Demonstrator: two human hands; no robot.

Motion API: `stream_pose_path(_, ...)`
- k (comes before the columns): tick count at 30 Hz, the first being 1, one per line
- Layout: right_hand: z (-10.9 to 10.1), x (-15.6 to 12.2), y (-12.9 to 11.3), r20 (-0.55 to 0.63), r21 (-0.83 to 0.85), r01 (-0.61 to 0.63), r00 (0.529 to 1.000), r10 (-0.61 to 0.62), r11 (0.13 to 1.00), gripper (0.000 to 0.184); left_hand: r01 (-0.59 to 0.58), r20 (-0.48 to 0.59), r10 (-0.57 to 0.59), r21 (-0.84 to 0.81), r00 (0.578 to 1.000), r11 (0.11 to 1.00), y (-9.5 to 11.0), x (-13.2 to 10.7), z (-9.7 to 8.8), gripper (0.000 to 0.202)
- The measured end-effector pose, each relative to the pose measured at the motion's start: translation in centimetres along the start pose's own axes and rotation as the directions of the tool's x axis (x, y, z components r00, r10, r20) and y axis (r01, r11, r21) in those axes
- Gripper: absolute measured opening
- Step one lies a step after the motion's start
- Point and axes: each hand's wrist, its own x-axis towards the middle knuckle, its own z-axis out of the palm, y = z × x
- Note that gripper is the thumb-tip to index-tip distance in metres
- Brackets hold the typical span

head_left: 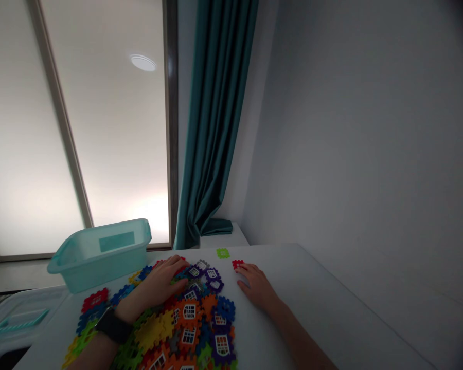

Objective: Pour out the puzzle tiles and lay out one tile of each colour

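Observation:
My left hand, with a black watch on its wrist, rests on the far part of a heap of colourful toothed plastic building tiles. Its fingers are stretched out and the thumb is apart; what lies beneath them is hidden. To the right of the heap, my right hand lies low over the white table. Its fingertips touch a red toothed tile and partly cover it, while the thumb stays apart from it. A light green tile lies flat beyond, a little left of the red one.
Behind the heap on the left stands a translucent teal bin. A clear lid with a teal handle is at the far left. A teal curtain hangs beyond the table, beside frosted panels. A grey wall runs along the right.

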Motion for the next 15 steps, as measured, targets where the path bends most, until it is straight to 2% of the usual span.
stream_pose_path(6, 0.2, 1.0, 1.4, 0.0, -0.01, -0.033, 0.999, 0.033, 0.999, 0.055, 0.011, 0.025, -0.011, -0.009, 1.0, 1.0, 0.0, 0.0, 0.2, 0.035)
stream_pose_path(15, 0.7, 3.8, 1.7, 0.004, -0.021, -0.055, 0.998, 0.055, 0.998, 0.054, 0.005, 0.015, -0.005, -0.004, 1.0, 1.0, 0.3, 0.0, 0.1, 0.036)
